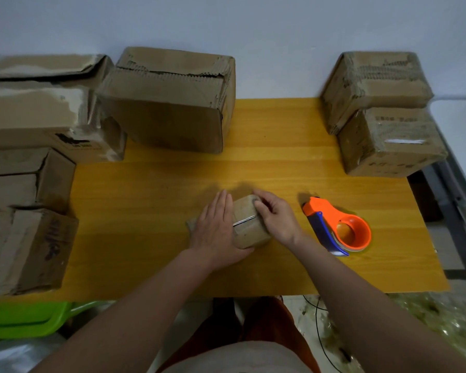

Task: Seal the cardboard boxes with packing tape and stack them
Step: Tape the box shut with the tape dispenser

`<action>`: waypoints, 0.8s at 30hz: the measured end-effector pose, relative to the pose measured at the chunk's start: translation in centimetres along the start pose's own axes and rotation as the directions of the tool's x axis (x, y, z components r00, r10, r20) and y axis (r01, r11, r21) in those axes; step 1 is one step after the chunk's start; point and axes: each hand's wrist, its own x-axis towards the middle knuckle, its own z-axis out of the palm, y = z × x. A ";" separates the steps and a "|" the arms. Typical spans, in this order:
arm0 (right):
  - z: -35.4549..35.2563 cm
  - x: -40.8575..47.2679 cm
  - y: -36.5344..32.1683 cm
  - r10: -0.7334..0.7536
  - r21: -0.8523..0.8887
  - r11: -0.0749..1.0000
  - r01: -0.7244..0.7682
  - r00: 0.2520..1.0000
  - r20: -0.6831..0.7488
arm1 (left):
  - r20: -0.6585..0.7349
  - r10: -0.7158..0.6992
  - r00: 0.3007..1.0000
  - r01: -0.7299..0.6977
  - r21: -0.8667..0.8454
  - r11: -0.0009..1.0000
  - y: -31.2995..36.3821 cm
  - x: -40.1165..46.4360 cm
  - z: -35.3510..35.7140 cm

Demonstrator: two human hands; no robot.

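A small cardboard box [249,227] lies on the yellow wooden table [280,168], near its front middle. A strip of shiny tape crosses the box's top. My left hand [215,227] lies flat on the box's left side, fingers straight. From the right, my right hand [276,215] reaches over the box with curled fingers pressing at its far top edge. An orange and blue tape dispenser [339,227] lies on the table just right of my right hand, untouched.
Two taped boxes are stacked at the back right [379,114]. A large worn box [170,100] stands at the back centre. Several more boxes crowd the left side [38,125]. A green plastic stool [27,319] sits below the table's left front.
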 end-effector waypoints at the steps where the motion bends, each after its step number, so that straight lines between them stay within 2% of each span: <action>1: -0.3 0.6 -0.1 0.000 -0.093 0.996 0.003 1.000 0.028 | -0.004 0.000 1.000 0.000 0.022 1.000 0.0 0.0 0.0; 4: -1.0 2.0 -1.2 -0.124 -0.345 0.928 0.141 0.990 0.072 | 0.008 -0.055 0.998 0.054 0.088 0.995 0.0 0.1 0.0; 6: -0.5 2.7 -2.1 -0.156 -0.364 0.905 0.221 0.967 0.201 | 0.021 -0.134 0.991 0.132 0.079 0.988 0.2 -0.1 0.1; 8: 0.3 3.3 -2.4 -0.117 -0.307 0.928 0.211 0.947 0.298 | 0.039 -0.172 0.984 0.169 0.064 0.984 0.3 -0.3 0.1; 10: 0.5 3.8 -2.3 -0.049 -0.112 0.990 0.081 0.964 0.261 | 0.057 -0.186 0.981 0.184 0.043 0.982 0.4 -0.4 0.1; 12: 0.1 3.8 -2.0 0.049 0.083 0.994 -0.070 0.973 0.225 | 0.044 -0.195 0.980 0.194 0.030 0.981 0.5 -0.4 -0.1; 15: 0.1 2.8 -1.4 0.122 0.197 0.967 -0.164 0.970 0.211 | 0.021 -0.199 0.980 0.198 0.038 0.980 0.6 -0.5 -0.2; 19: 1.0 1.2 0.3 0.021 -0.016 1.000 -0.019 0.991 0.135 | 0.002 -0.170 0.985 0.170 0.081 0.982 0.6 -0.7 0.1; 22: 1.2 -0.2 1.7 -0.081 -0.007 0.997 0.081 0.995 0.049 | -0.013 -0.158 0.987 0.159 0.084 0.984 0.6 -0.7 0.3; 24: 1.4 -1.3 2.2 -0.070 0.028 0.997 0.071 0.997 -0.019 | -0.028 -0.156 0.987 0.157 0.077 0.984 0.4 -0.6 0.3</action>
